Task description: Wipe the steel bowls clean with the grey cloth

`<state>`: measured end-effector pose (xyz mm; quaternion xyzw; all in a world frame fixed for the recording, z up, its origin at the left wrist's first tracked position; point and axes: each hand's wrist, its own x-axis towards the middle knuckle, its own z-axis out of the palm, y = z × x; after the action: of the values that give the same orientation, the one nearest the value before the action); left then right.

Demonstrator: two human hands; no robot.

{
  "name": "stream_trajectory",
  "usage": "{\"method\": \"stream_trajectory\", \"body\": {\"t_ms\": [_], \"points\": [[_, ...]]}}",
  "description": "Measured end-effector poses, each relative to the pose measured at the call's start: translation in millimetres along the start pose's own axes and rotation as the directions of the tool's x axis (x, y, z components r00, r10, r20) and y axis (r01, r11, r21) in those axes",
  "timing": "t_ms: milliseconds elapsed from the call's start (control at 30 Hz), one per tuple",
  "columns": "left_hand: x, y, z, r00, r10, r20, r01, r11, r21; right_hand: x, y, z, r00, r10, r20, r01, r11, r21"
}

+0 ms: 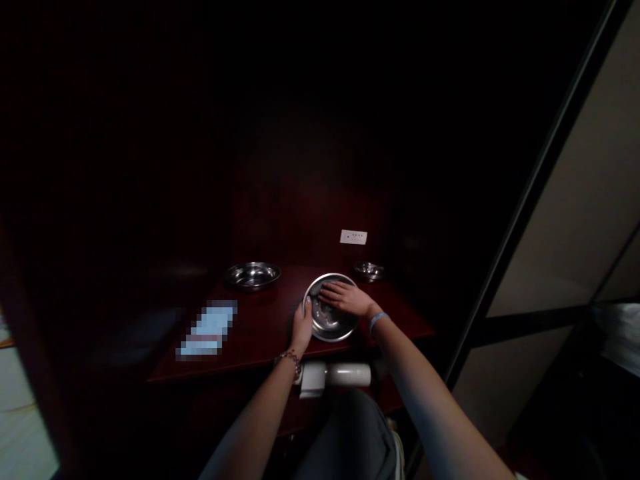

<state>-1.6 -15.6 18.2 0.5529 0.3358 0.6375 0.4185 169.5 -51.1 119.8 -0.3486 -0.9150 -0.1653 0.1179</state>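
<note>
A shiny metal bowl (334, 331) is tipped toward me above the front of the dark red shelf. My left hand (301, 325) grips its left rim, thumb over the edge and the other fingers mostly hidden behind. Inside the bowl lies my right hand (347, 298), its fingers stretched out flat toward the upper left of the inner wall. Whether anything thin is under those fingers is too dark to tell. Behind the bowl to the right sits a smaller metal dish (369, 271); a wide shallow metal basin (253, 275) stands at the back left.
The dark red shelf (265, 320) has a blurred-out pale rectangle (209, 330) at its left. A white socket panel (353, 237) is on the back wall. Below the front edge are a white box (313, 379) and a white cylinder (350, 375). Dark panels enclose both sides.
</note>
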Motion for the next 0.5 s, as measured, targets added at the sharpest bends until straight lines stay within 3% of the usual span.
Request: {"method": "stream_trajectory", "body": {"t_ms": [133,267,367,500], "points": [[0.0,-1.2,-0.5,0.999,-0.011,-0.034,0.011,1.000,0.003,-6.1,15.2,4.7,0.991,0.136,0.015,-0.135,0.990,-0.032],[-2.0,-2.4,2.3,1.000,0.025,-0.008,-0.025,0.999,0.031,-24.9,15.7,15.6,0.972,0.237,-0.008,-0.237,0.970,-0.050],[-4.6,-2.5,5.9,0.999,0.033,0.014,-0.034,0.997,0.063,-39.3,2.6,29.8,0.937,0.350,-0.010,-0.349,0.932,-0.096],[-7.7,0.0,8.4,0.999,0.023,0.024,-0.025,0.996,0.087,-45.4,-31.3,49.0,0.848,0.529,-0.044,-0.528,0.834,-0.156]]}}
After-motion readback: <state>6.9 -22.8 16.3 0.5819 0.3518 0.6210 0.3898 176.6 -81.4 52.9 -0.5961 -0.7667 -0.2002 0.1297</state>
